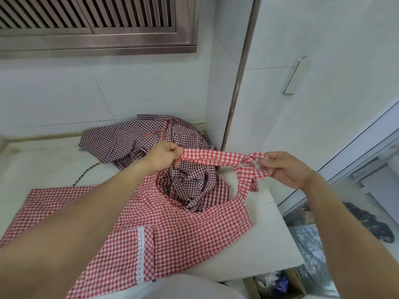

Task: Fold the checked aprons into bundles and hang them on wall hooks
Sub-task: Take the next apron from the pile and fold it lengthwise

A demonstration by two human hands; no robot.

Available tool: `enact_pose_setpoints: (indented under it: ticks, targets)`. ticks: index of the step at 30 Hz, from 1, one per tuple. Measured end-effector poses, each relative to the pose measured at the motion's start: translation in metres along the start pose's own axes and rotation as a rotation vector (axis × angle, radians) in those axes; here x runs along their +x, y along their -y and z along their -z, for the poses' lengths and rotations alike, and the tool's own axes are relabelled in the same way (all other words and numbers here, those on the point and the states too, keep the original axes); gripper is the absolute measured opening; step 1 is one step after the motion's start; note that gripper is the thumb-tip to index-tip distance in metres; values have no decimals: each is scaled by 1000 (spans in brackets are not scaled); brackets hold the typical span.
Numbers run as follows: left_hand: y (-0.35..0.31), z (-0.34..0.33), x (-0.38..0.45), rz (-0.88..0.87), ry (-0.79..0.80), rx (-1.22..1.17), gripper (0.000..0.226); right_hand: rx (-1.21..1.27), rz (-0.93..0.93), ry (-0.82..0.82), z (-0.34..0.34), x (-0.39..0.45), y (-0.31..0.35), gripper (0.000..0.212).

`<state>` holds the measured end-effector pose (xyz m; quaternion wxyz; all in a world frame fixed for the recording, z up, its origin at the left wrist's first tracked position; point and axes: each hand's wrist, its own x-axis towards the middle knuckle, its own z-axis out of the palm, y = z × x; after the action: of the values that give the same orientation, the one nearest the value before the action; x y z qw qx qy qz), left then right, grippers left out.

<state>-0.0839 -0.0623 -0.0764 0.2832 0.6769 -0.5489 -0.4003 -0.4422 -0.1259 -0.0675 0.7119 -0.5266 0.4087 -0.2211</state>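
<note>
A red-and-white checked apron (177, 229) with a white lace trim lies spread on the white counter (265, 251) in front of me. Its neck strap (216, 157) is stretched taut between my hands above the counter. My left hand (164, 156) grips the strap's left end in a fist. My right hand (285, 169) pinches the strap's knotted right end between thumb and fingers. Behind the strap, dark purple checked aprons (133, 139) lie crumpled in the counter's back corner.
A steel vent grille (90, 20) sits high on the tiled back wall. A white panel with a metal handle (292, 76) rises on the right. Beyond the counter's right edge is a glass partition (358, 147), and an open box (278, 283) stands below.
</note>
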Motion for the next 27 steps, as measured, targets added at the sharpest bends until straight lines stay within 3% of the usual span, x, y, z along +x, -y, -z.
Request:
enact_pose_setpoints:
  ticks: [2,5,9,11,14,17,21,25,27]
  targets:
    - [-3,-3,1,-1,2,4,35,-151,-11,-96,-3,1,4,50]
    - [-5,-4,1,49,108,-131,30,-362,49,-266,-11,4,7,32]
    - [-22,2,-8,194,575,-92,42,-306,93,-272,-23,1,5,52]
    - [-35,-2,-10,258,786,46,52,-179,123,-320,-32,3,7,42]
    - [-47,-16,-8,289,932,174,62,-76,234,-408,-46,9,13,24]
    - [-56,-36,-4,291,973,89,64,-245,360,-478,-51,10,18,26]
    - [-74,-57,-2,218,907,-7,56,-320,415,-470,-55,7,24,22]
    - [-88,-64,3,176,800,-6,53,-460,393,-350,-48,-4,26,15]
    - [-90,-65,4,123,700,12,34,-526,349,-269,-40,-11,26,26]
